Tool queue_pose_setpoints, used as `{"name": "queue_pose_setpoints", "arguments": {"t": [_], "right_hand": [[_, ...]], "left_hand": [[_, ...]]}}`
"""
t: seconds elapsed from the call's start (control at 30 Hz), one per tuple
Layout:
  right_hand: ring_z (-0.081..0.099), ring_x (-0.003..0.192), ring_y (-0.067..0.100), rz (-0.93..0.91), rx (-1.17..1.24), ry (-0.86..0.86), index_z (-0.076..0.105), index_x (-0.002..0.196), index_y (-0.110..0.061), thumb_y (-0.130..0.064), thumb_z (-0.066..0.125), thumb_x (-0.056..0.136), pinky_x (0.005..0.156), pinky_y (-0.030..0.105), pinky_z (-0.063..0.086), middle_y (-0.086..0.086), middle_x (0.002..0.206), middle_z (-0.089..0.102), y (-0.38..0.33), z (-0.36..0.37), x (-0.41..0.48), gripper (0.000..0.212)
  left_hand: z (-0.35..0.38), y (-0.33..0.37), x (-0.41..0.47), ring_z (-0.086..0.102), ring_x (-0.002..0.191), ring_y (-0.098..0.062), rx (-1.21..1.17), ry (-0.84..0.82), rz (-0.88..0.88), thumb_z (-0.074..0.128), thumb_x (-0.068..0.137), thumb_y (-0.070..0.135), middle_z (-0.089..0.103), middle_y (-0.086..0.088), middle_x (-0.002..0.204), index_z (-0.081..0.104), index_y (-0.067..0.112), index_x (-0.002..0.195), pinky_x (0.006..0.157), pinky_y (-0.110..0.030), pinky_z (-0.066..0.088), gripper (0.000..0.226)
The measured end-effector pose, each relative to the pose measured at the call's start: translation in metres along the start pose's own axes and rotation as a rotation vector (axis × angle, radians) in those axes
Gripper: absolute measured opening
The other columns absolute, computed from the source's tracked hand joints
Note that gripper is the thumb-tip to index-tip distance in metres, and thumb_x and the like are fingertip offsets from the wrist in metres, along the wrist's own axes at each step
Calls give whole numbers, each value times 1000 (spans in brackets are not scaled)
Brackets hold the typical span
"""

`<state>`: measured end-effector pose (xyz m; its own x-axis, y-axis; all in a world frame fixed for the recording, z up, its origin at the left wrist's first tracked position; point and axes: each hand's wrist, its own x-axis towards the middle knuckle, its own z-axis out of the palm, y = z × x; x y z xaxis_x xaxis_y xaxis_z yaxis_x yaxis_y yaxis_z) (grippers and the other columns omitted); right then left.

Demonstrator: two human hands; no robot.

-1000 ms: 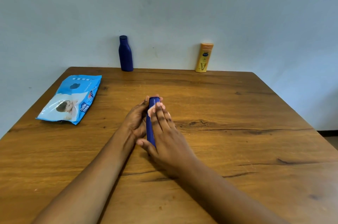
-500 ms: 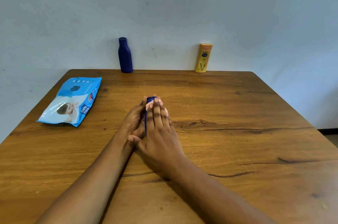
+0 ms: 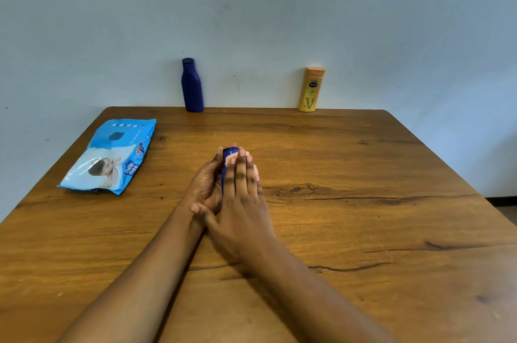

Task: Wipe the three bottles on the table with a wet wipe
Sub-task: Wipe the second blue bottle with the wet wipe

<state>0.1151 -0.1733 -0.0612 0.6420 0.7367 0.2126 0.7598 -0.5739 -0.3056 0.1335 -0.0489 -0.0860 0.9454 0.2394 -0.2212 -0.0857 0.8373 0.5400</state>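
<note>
At the middle of the brown wooden table [image 3: 363, 230], seen from the head camera, both bare hands close around a small dark blue bottle [image 3: 227, 163] that lies between them, just in front of a dark knot in the wood grain. The left hand [image 3: 205, 188] cups the bottle from its left side, fingers curled up and around it, thumb tip showing near the wrist of the other hand. The right hand [image 3: 243, 202] lies flat over the bottle from the right, its fingers pressed together and stretched along the bottle's length, fingertips reaching almost to the bottle's far end. Only that far end and a thin strip of blue between the two hands show. A small pale patch sits under the right fingertips against the blue; whether it is a wet wipe or the bottle's label cannot be told. Both forearms run from the near edge of the table to meet at the bottle.

Relative to the held bottle, a tall dark blue plastic bottle with a narrow neck [image 3: 192, 86] stands upright far behind and slightly left, at the table's back edge against the pale blue wall [image 3: 251, 6]. A yellow-orange lotion bottle standing on its flat cap [image 3: 310, 90] is far behind and to the right, also at the back edge. A light blue soft pack of baby wipes [image 3: 112, 155] lies flat well to the left, near the table's left edge.
</note>
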Motion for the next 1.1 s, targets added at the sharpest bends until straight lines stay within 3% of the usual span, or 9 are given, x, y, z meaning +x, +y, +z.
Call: {"name": "queue_pose_setpoints", "arguments": {"t": [0.1, 0.2, 0.33, 0.43, 0.53, 0.63, 0.87, 1.0, 1.1], "right_hand": [[-16, 143, 22, -84, 2, 14, -1, 149, -2, -74, 22, 86, 115, 42, 3, 14, 155, -14, 5, 12, -50, 98], [11, 144, 30, -110, -32, -5, 23, 146, 1, -78, 21, 83, 107, 40, 17, 19, 155, 14, 12, 20, -86, 101], [-32, 137, 18, -66, 29, 2, -15, 147, -6, -72, 21, 87, 116, 42, -6, 11, 151, -28, 7, 5, -19, 96], [-37, 134, 16, -61, -20, -8, -21, 145, -7, -68, 25, 89, 116, 40, -7, 9, 149, -33, 6, -5, 12, 95], [-28, 139, 18, -113, 13, -33, -14, 147, -7, -73, 23, 87, 117, 41, -1, 10, 153, -26, 13, 3, -34, 97], [5, 144, 27, -142, -57, -22, 17, 148, 0, -79, 22, 81, 115, 42, 18, 17, 156, 8, 17, 14, -84, 103], [-38, 133, 14, -98, -20, -47, -23, 143, -10, -69, 24, 90, 116, 38, -10, 6, 147, -36, 6, -13, 15, 93], [-31, 137, 14, -172, 36, -32, -14, 147, -10, -67, 24, 91, 116, 35, -12, 7, 152, -26, 16, -3, -29, 89], [-10, 144, 20, -214, 44, -10, 9, 149, -4, -57, 27, 94, 117, 36, 5, 12, 157, 0, 26, 11, -75, 78]], "left_hand": [[3, 1, 1, 68, 83, -16, -19, 65, 51, 61, 82, 29, 70, -8, 98, 69, 6, 100, 75, -31, 58, 30], [8, 0, 2, 69, 77, -13, 23, 73, 64, 58, 84, 29, 71, -5, 94, 68, 7, 99, 67, -28, 58, 28], [3, 1, -1, 64, 93, -16, 30, 35, 0, 61, 88, 34, 68, -6, 99, 63, 9, 109, 89, -32, 52, 33], [0, 1, -1, 59, 106, -19, 17, 20, -11, 65, 85, 33, 64, -8, 105, 67, 11, 106, 106, -37, 39, 31], [7, 1, -2, 67, 87, -17, -9, 49, 4, 57, 89, 30, 69, -9, 98, 64, 5, 107, 85, -32, 54, 31], [11, 1, 1, 70, 80, -13, 38, 92, 40, 53, 92, 28, 72, -6, 94, 64, 6, 103, 74, -28, 56, 27], [7, 0, -7, 66, 86, -16, 29, -4, 21, 57, 85, 28, 67, -7, 91, 68, 14, 97, 86, -34, 53, 21], [10, 0, -4, 68, 87, -16, 3, 33, 24, 57, 86, 26, 69, -9, 99, 64, 7, 107, 80, -32, 57, 29], [12, 0, -1, 69, 83, -14, 13, 97, 51, 55, 91, 27, 72, -7, 99, 64, 6, 105, 71, -29, 58, 27]]}}
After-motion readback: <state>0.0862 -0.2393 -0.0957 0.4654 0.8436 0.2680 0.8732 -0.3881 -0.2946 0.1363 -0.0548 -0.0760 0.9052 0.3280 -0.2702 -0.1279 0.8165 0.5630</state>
